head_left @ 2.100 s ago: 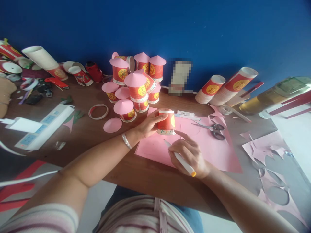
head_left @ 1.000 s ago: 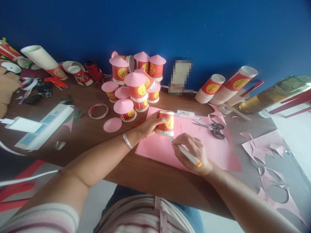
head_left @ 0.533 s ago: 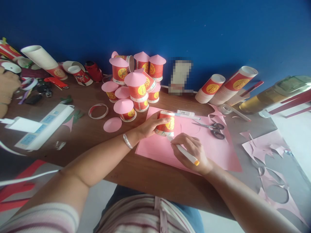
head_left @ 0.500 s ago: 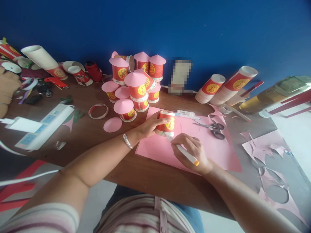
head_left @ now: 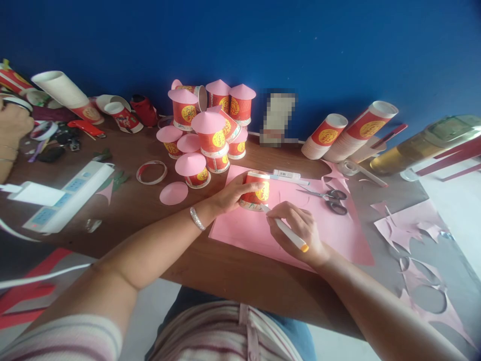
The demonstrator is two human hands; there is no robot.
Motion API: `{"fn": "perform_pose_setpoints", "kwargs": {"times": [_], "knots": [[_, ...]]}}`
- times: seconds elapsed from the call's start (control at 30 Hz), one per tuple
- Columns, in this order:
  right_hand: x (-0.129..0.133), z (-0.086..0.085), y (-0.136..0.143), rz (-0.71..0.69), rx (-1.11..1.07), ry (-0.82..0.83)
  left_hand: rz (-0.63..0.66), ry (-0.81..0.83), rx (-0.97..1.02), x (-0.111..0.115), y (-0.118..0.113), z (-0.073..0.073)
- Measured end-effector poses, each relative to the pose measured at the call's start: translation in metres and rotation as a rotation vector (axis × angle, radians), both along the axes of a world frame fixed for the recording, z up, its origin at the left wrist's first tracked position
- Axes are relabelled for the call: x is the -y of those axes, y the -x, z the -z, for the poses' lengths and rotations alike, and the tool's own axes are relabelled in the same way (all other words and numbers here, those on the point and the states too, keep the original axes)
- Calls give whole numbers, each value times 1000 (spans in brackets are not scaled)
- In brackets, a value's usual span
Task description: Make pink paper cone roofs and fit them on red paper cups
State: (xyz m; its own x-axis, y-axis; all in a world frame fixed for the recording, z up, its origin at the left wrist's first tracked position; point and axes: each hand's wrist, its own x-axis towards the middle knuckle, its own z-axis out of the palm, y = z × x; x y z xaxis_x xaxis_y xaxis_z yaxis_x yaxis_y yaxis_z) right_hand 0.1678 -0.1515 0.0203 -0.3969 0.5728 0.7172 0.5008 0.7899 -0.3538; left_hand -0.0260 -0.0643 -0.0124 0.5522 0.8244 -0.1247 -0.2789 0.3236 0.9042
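My left hand grips a red paper cup with a yellow emblem, held above pink paper. A white band with drawn marks runs along the cup's lower edge. In my right hand is a white marker pen with an orange end, its tip at that band. Behind the cup lies a pen cap or second marker, too small to tell which. Scissors rest on the paper to the right. Left of the cup stand several red cups with pink cone tops.
A pink disc and a cut cup ring lie on the table. Stacked paper cups lean at the back right, near a golden bottle. Paper scraps cover the right side. A power strip and another person's hand are at left.
The marker tip has shifted slightly right and up along the cup's white band, my right hand moving with it. At the far left the other person's hand has moved a little.
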Motion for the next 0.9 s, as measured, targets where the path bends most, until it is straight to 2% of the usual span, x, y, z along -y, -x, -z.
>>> {"fn": "perform_pose_setpoints", "kwargs": {"times": [0.37,0.67,0.9], "knots": [[-1,1,-2,28,-9,-7,-11,-4,-2,1,-1,-3],[-3,1,-1,33,-19,-2,2,-22,-8,-1,-1,0],[-3,0,0,27,-21,-7,32,-8,-12,2,-1,-10]]}}
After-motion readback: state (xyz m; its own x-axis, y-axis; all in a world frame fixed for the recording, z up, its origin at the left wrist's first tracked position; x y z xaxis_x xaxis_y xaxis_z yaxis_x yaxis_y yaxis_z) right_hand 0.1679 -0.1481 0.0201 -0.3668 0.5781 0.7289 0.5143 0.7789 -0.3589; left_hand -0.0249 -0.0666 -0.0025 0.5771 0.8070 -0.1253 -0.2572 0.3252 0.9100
